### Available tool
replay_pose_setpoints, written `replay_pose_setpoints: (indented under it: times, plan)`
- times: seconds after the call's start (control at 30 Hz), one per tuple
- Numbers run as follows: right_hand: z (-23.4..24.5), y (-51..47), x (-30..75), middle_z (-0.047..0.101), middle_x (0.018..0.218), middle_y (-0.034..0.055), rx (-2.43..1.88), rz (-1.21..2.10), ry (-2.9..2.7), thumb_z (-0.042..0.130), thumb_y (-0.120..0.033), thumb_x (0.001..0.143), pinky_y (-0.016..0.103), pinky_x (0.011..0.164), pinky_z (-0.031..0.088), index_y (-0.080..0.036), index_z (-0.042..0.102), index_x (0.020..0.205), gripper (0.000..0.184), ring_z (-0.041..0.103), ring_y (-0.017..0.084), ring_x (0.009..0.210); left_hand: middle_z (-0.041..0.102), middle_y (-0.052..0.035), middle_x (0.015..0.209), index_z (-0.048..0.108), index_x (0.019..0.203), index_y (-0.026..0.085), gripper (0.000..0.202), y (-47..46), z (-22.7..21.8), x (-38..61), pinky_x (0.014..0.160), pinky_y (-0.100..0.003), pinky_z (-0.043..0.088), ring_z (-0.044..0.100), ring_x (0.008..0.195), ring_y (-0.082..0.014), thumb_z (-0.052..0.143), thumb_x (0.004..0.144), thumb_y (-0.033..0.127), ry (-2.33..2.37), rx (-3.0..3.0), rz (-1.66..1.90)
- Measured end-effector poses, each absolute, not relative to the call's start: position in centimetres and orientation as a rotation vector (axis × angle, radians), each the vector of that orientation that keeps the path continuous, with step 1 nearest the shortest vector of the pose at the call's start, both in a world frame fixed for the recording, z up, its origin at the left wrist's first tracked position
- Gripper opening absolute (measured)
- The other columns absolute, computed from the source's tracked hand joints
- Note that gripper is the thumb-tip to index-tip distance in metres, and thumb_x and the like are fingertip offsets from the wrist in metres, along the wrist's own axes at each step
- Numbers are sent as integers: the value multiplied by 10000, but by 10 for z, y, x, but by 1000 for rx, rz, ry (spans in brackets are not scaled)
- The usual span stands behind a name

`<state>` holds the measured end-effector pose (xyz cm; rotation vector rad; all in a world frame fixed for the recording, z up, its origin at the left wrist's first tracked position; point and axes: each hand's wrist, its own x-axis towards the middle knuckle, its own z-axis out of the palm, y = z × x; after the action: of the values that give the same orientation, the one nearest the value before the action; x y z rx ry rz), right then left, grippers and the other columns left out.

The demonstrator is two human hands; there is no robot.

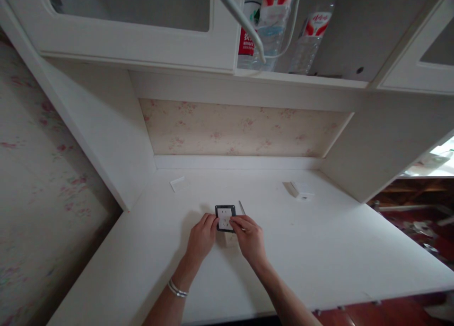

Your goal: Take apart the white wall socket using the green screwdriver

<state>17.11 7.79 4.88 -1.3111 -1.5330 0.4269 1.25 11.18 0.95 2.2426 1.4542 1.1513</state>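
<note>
A wall socket (224,213) with a white face and a dark surround is between my two hands over the white desktop. My left hand (203,235) is closed on its left edge, fingertips on the rim. At the right edge my right hand (251,238) pinches with thumb and forefinger at the socket face; a small pale bit shows by its fingers, too small to name. Just beyond the right hand a thin grey rod (241,207) sticks out; whether it is held or lying there I cannot tell. Below the socket a pale piece (231,240) is partly visible.
A white frame piece (176,183) lies at the back left, and a white box-like part (301,190) at the back right. Overhead, an open cabinet holds plastic bottles (310,42), with a white cable (244,21) hanging in front. Side panels (106,127) flank the desktop.
</note>
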Motion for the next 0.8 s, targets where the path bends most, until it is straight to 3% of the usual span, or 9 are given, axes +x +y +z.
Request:
replay_pose_setpoints:
  times: [0.13,0.3,0.53,0.7,0.8]
  plan:
    - [48,77,170,671,906,55,-1316,392,-1520,540,-280,851,298,746,511,-244,724,882,190,625,187,812,619,-71,1006,614,1030,241,244,113,6,10,809,-279,461,597,902,-194,395,922,226,1376,2181,1220]
    - [48,73,167,659,944,70,-1310,371,-1499,509,-293,871,297,742,515,-239,719,907,219,619,189,824,640,-70,1002,641,1045,256,248,111,10,10,855,-299,452,597,923,-207,445,894,237,1317,2034,1283]
    - [43,80,173,669,911,64,-1368,488,-1356,564,-326,834,303,742,525,-212,720,850,194,628,191,809,607,-78,1035,657,1058,252,245,108,18,18,637,-230,496,602,817,-181,510,866,287,1188,1776,1315]
    - [38,81,175,670,937,60,-1342,624,-1304,567,-373,829,320,761,530,-217,721,865,222,637,196,819,614,-72,978,680,1006,239,229,113,13,16,809,-288,486,586,901,-200,499,874,287,1180,1827,1365]
    - [40,79,174,675,919,59,-1340,631,-1314,577,-370,820,317,743,531,-220,725,850,213,637,198,807,619,-68,948,676,985,231,220,115,14,14,837,-297,466,588,884,-195,487,884,281,1199,1856,1402]
